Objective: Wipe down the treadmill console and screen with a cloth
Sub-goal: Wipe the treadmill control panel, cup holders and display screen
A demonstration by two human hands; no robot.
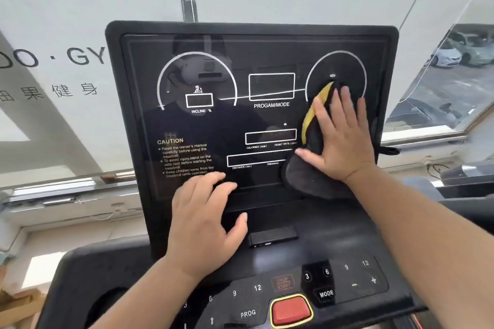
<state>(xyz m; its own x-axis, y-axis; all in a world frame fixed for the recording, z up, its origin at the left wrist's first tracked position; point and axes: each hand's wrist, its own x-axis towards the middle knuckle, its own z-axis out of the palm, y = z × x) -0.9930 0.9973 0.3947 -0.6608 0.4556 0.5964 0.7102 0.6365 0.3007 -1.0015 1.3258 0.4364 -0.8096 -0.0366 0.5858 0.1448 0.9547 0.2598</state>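
Console (pixel 355 246) big, black and smooth, filling most of the view, with a low bumpy plastic part at the bottom. Screen (pixel 251 115) flat, shiny and dark, standing up and leaning back, with white lines, two round rings, small boxes and words like "INCLINE" and "CAUTION". Window (pixel 454 80) behind on the right, with parked cars outside. White blind (pixel 53 8) behind on the left, with grey letters on it.

Right arm stretched out from the lower right corner, bare, reaching up to the right side of the screen. Right hand (pixel 339 136) flat and open, fingers spread, pressing on the cloth (pixel 307 176), not gripping it. Cloth dark, soft and fuzzy, with a yellow edge near the top, crumpled, lying flat against the right part of the screen, over the lower half of the right ring.

Left arm coming up from the bottom middle. Left hand (pixel 205 219) open and loose, fingers a bit curled, resting on the bottom edge of the screen, holding nothing.

Red button (pixel 290 311) at the bottom, rounded, with a yellow rim. Small flat buttons beside it, marked "MODE", "PROG" and numbers.
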